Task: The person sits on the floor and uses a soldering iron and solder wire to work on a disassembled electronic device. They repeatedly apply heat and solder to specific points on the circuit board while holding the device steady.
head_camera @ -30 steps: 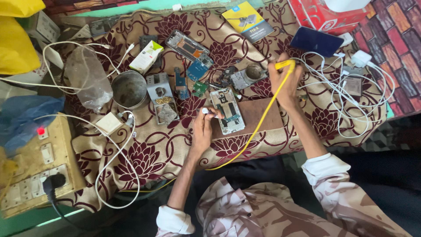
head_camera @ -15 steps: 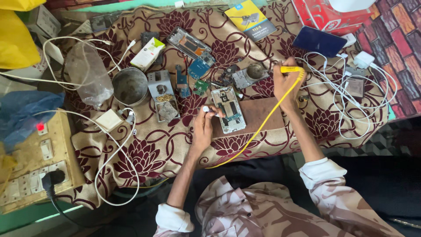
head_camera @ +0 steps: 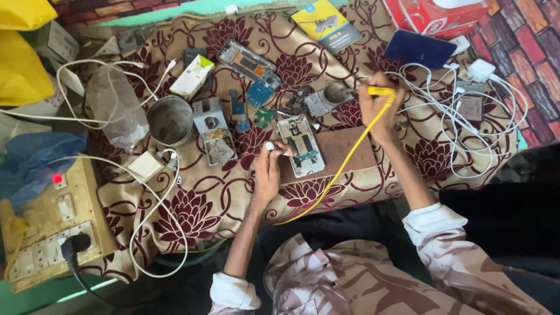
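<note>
On the far left sits my switch board with a red light on and a black plug in it. A white wire loops from it over the flowery cloth. Next comes a crumpled clear bag, then a round metal cup, then a small box of bits.

My left hand rests on the cloth just beside the open phone. My fingers are curled in, and thumb and first finger pinch a small white-tipped thing. It is too small for me to tell what it is. The tip almost touches the phone's left edge.

The phone lies flat on a brown board, with its back off and its insides showing. I think it is light and stiff, but easy to hurt. The little green parts inside could crack or scratch. I would hold it by its long side edges, never by the middle. It may slide on the board, so a finger on its rim would keep it from moving.

My right hand is up above the board, closed tight around the yellow tool. Its yellow cord hangs down past the board toward my lap. The tool feels light to me, I guess, and its tip may be hot, so I hold the handle only.

Further right lie white wires, a white plug and a dark blue phone.
</note>
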